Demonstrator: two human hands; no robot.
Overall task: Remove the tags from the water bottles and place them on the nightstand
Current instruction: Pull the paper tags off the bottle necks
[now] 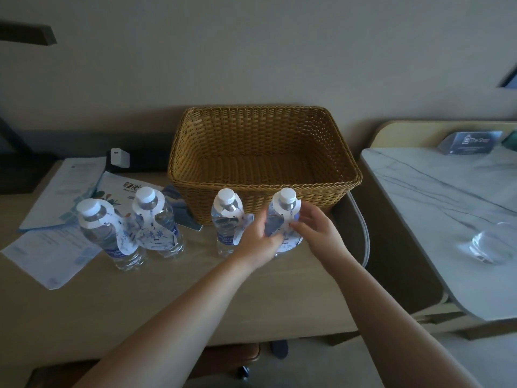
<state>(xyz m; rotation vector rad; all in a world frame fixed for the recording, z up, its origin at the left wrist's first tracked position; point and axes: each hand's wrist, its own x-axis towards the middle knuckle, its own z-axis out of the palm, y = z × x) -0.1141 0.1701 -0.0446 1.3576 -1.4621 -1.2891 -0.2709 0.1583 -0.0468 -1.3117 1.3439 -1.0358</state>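
Several clear water bottles with white caps stand on the beige table [173, 298], each with a white paper tag hung round its neck. The rightmost bottle [286, 204] stands just in front of the basket. My left hand [258, 239] grips that bottle's body from the left. My right hand [313, 225] pinches its tag [293, 215] from the right. Beside it on the left stands another tagged bottle [226, 219]. Two more bottles [152, 217] [98, 233] stand further left.
An empty wicker basket [263, 180] sits behind the bottles. Papers and leaflets [61, 191] lie at the left. A marble-topped stand [447, 214] at the right holds a clear glass [492, 245] and a small sign [470, 142].
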